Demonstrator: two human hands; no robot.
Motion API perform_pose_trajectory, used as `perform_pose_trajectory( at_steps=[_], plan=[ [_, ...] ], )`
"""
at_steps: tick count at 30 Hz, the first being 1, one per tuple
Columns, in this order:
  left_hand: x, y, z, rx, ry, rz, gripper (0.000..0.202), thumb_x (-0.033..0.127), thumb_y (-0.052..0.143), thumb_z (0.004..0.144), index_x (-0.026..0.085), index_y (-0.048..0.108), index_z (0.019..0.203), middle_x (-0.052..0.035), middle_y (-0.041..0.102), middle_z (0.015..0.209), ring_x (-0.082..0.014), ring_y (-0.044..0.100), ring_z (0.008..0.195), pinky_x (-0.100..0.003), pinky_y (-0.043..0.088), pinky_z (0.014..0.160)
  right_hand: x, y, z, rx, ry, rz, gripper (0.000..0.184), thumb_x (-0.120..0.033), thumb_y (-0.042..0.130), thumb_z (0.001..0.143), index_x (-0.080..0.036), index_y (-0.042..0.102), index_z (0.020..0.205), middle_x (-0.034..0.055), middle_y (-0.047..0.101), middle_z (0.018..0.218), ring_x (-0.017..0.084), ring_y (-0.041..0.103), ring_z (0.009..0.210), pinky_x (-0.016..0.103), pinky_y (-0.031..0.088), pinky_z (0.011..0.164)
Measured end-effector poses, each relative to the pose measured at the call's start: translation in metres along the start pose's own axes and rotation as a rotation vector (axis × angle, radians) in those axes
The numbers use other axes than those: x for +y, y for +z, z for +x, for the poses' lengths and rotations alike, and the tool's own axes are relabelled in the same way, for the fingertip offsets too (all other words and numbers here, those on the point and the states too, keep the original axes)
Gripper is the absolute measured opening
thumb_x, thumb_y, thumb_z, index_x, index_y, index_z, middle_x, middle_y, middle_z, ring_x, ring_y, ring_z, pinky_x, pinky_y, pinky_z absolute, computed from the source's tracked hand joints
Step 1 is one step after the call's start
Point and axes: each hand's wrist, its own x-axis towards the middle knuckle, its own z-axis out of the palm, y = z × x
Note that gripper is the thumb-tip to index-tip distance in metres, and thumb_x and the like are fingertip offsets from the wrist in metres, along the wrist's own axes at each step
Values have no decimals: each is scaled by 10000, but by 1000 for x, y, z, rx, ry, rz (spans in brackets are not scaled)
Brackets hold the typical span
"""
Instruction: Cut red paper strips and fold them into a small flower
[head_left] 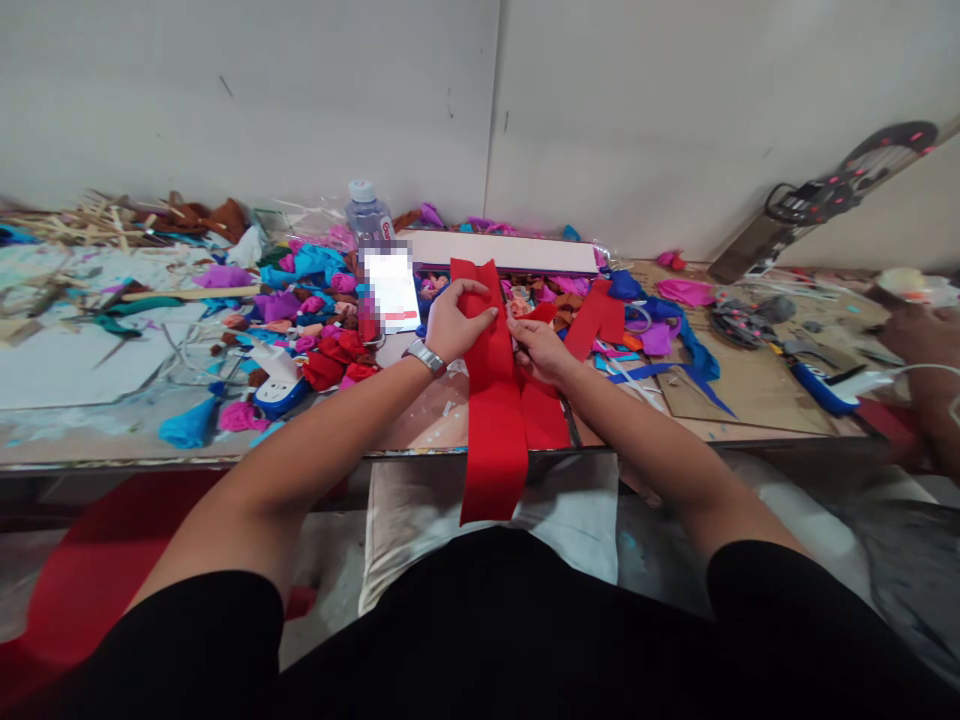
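hands [457,325] gripping red felt strip [491,400]

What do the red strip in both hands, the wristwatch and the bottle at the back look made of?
Red strip: matte, soft felt or crepe-like sheet; it drapes limply over the table edge and shows no shine. Watch on the left wrist: shiny silver band, likely metal. Bottle: see-through, probably clear plastic, with a pale cap.

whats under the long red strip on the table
The red strip lies over the table edge, beside a second red piece, and hangs before white cloth. The tabletop directly beneath it is covered.
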Motion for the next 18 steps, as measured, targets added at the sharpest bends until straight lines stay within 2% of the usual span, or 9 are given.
perform_pose_trajectory(
  at_steps=[13, 18],
  plan=[
    [-9, 1, 4, 48, -6, 15, 275, 206, 817, 760, 228, 704, 1009, -37, 782, 1079, -246, 707, 1026, -455, 563, 1015, 1, 0, 0, -13, -4, -13, 529, -573, 858, 815, -184, 545, 639, -77, 508, 492, 22, 356, 348, 164, 251, 341],
    [-10, 2, 4, 49, 13, -13, 274, 204, 817, 762, 223, 713, 1014, -36, 785, 1081, -243, 713, 1019, -447, 561, 1003, 3, -2, 1, -30, -11, -9, 522, -580, 860, 809, -178, 570, 647, -79, 495, 482, 22, 359, 347, 162, 215, 334]
  ],
)
